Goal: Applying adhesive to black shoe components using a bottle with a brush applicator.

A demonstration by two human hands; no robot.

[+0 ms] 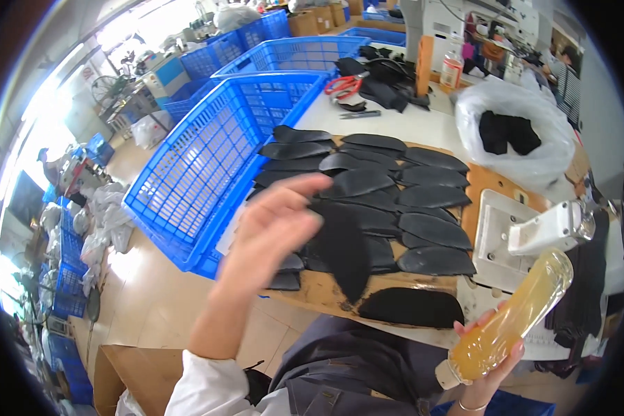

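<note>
Left hand (274, 232), fingers loosely spread, lifts one black leaf-shaped leather piece (340, 246); right hand (489, 353) grips amber plastic glue bottle (509, 319); piece appears unglued.

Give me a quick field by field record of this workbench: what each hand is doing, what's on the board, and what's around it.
Left hand: raised over the board, holding a black curved piece
Right hand: gripping an amber squeeze bottle, tilted
Board: wooden, covered with rows of black curved pieces
Left of board: blue plastic crates
Behind board: red-handled scissors, clear bag with dark pieces inside
</note>
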